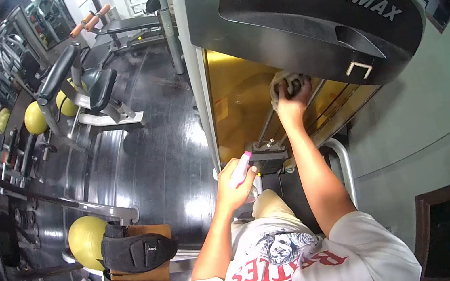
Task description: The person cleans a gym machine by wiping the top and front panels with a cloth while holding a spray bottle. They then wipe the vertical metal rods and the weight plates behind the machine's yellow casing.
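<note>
My right hand [295, 94] is closed around a pale crumpled cloth [277, 84], up against the amber panel [239, 100] of a weight machine, just below its dark cover [298, 7] lettered PLAMAX. In my left hand [234, 184], held lower near the machine's front edge, is a small white bottle [241, 169] with a pink top. My fingers wrap round its body and hide part of it. Between the two hands, the machine's metal guide rods and the top of its weight stack [267, 151] show.
Left of me stands a padded exercise bench [101, 89] by yellow exercise balls [34, 118]. Nearer, a black weight belt [140, 252] lies beside another yellow ball [88, 242]. A grey wall [409, 130] runs along the right, and a curved metal bar [343, 152] stands by my right arm.
</note>
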A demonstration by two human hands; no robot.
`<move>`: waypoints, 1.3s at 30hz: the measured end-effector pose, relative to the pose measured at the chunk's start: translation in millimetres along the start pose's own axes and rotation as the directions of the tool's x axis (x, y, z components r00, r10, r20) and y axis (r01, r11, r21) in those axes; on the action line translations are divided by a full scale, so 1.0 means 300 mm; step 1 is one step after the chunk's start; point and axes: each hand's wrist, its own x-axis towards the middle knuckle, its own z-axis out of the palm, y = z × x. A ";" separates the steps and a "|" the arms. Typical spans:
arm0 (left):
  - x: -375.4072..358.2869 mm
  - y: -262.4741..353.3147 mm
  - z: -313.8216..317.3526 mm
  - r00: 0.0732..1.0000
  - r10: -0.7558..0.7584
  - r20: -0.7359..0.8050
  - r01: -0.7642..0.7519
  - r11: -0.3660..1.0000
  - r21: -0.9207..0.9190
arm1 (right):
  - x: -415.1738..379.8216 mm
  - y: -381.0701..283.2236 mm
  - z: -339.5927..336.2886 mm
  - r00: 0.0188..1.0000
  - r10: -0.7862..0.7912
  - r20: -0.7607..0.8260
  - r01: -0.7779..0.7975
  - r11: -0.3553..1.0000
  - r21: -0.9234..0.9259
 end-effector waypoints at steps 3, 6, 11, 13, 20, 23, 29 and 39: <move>0.002 -0.008 -0.019 1.000 -0.012 -0.012 0.012 1.000 -0.011 | 0.071 0.179 0.088 0.986 -0.160 0.040 0.162 0.898 -0.409; 0.015 -0.017 -0.051 0.994 0.083 -0.076 -0.083 0.997 0.003 | 0.117 0.301 0.152 0.979 -0.203 0.000 0.187 0.902 -0.388; 0.040 -0.076 -0.088 0.994 0.004 -0.107 0.001 0.999 0.045 | 0.160 0.154 0.131 0.976 -0.219 -0.019 0.195 0.901 -0.387; 0.064 -0.095 -0.090 0.992 0.018 -0.121 -0.008 0.996 0.084 | 0.195 0.165 0.135 0.917 -0.399 -0.007 0.371 0.859 -0.352; 0.147 -0.115 -0.044 0.996 0.035 -0.078 -0.037 0.999 -0.030 | 0.194 0.156 0.145 0.966 -0.256 0.036 0.257 0.932 -0.257; 0.157 -0.126 -0.023 1.000 -0.021 -0.021 0.019 0.998 -0.059 | 0.197 0.218 0.148 0.973 -0.230 0.016 0.221 0.909 -0.353; 0.176 -0.097 -0.034 0.998 -0.059 -0.035 0.057 0.997 -0.059 | 0.149 0.249 0.174 0.995 -0.096 -0.004 0.095 0.987 -0.133; 0.162 -0.158 -0.092 0.988 -0.151 -0.038 0.146 0.984 -0.106 | 0.188 0.224 0.155 0.977 0.126 0.171 -0.166 0.956 0.243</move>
